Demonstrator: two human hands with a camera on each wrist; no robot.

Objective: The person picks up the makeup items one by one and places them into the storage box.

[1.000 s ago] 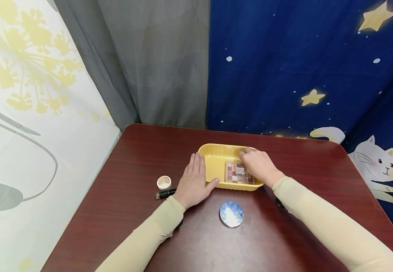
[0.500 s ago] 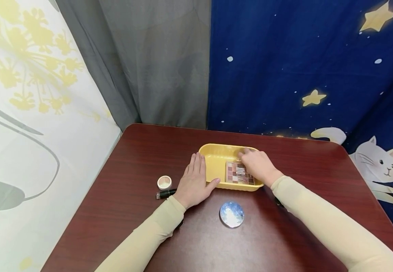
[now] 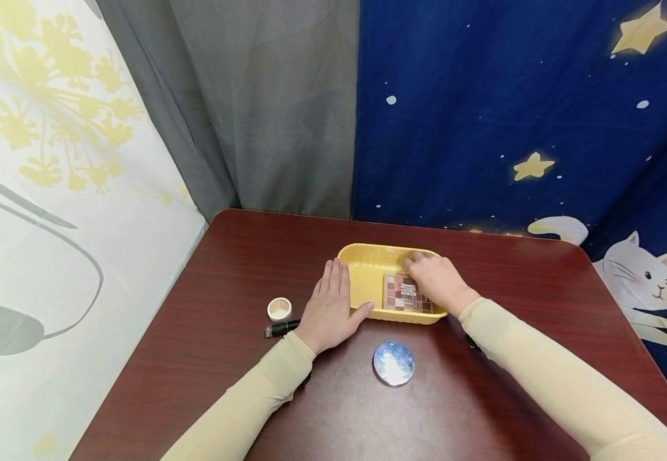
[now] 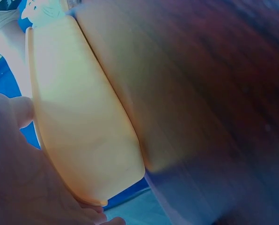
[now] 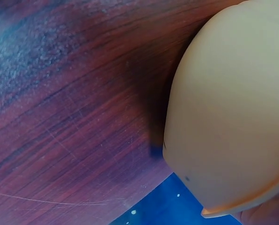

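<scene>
A yellow plastic tray [image 3: 364,285] stands near the middle of the table in the head view. Inside its right half lies an eyeshadow palette [image 3: 401,294] with a grid of brown and pink squares. My left hand [image 3: 329,310] rests at the tray's left end, fingers straight, thumb at the front rim. My right hand [image 3: 438,280] reaches over the right end, its fingers bent down beside the palette's far edge; what the fingertips touch is hidden. In the left wrist view the tray's outer wall [image 4: 83,108] fills the middle, and my left thumb lies at its rim.
A round blue-white compact [image 3: 393,363] lies in front of the tray. Left of my left hand are a small round pot [image 3: 279,310] and a dark tube with a clear end [image 3: 278,329]. Curtains [image 3: 287,115] hang behind the dark red table [image 3: 264,250].
</scene>
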